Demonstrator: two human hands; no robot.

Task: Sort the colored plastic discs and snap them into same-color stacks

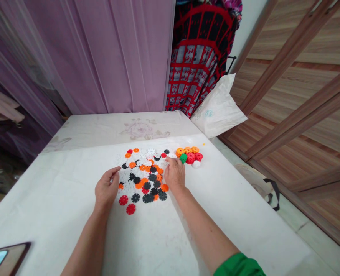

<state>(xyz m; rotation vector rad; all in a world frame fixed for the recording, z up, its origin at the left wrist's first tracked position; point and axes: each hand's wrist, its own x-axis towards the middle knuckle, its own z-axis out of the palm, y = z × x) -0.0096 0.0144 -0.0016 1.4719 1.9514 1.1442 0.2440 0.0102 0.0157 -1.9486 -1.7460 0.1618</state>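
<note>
A loose spread of notched plastic discs [152,177] in white, black, orange and red lies on the white-covered table [72,191]. At its left edge is my left hand [106,188], fingers bent and drawn together near the thumb; whatever they may hold is too small to make out. My right hand [175,173] rests at the right edge of the spread, its fingertips over white and red discs, and its grip is unclear. Just beyond it sit stacked discs: orange stacks [187,150], red stacks [190,158], a green stack [183,158] and a white stack [196,164].
A phone [11,258] lies at the table's near left corner. Behind the table hangs a purple curtain [101,57], with a red patterned cloth [198,57] beside it. A white bag [218,107] stands off the far right corner, and wooden cabinet doors [308,96] line the right side.
</note>
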